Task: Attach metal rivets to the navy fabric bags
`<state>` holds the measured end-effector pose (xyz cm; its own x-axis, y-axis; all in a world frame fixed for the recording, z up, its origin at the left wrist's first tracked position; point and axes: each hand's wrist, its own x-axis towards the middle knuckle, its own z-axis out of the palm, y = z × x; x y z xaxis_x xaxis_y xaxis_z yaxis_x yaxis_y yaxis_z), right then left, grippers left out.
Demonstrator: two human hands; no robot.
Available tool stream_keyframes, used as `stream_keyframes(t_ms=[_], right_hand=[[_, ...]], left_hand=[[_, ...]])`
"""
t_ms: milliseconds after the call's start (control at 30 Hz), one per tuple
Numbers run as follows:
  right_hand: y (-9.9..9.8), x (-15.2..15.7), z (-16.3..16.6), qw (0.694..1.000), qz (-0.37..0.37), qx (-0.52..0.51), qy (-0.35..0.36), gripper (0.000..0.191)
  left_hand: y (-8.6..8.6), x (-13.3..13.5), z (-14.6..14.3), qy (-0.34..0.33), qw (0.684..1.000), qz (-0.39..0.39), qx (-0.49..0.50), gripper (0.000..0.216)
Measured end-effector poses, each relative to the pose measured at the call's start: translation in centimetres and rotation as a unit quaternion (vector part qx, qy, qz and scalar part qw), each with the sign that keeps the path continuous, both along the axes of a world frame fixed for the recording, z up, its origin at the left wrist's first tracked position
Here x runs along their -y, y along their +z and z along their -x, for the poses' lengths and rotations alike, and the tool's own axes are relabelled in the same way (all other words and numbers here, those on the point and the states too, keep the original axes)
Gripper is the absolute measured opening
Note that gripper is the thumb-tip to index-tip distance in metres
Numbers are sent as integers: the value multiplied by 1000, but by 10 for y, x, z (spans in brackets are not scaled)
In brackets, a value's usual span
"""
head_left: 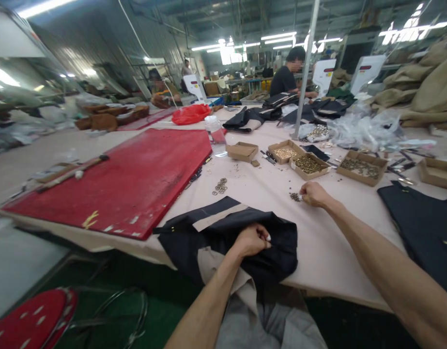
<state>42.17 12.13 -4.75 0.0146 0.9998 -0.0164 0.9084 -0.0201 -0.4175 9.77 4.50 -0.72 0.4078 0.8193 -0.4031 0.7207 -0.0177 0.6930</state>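
A black fabric piece (216,220) with a beige strip and beige lining lies over the table's front edge and onto my lap. My left hand (253,241) is closed on a fold of it, thumb and fingers pinched together. White coverings show on a fingertip of each hand. Farther right, my right hand (314,195) is at a small pile of dark metal studs (294,197), its fingers drawn together. Whatever those fingers hold is too small to make out. Several metal rings (220,186) lie on the table beyond the fabric.
A red board (136,169) covers the left part of the table, with a hammer (78,172) on it. Cardboard boxes of small metal parts (309,165) stand beyond my right hand. A clear bottle (216,138) and a metal pole (306,72) rise behind. A co-worker (284,77) sits across.
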Motion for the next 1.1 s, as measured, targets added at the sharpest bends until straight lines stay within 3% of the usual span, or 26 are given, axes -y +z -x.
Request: stream_keyframes(t_ms=[233,467,600,767,900,1100], right_hand=[[0,11,2,995,42,81,47,9],[9,37,17,995,25,101,6,13],[26,95,55,999,-30,37,2,15],[32,168,134,982,-87,-88,141,15],[20,177,175,981,-86,-54,167,16],[8,170,191,983,-89,-42,156,20]], left_hand=[[-9,4,3,-14,1000,1,12,23],[-8,4,12,-59,997,13,42,26],[-12,5,17,-63,997,5,43,27],[-25,5,21,-74,996,-20,50,31],[-32,7,28,-77,995,-34,45,32],[-38,6,39,-65,996,-49,44,30]])
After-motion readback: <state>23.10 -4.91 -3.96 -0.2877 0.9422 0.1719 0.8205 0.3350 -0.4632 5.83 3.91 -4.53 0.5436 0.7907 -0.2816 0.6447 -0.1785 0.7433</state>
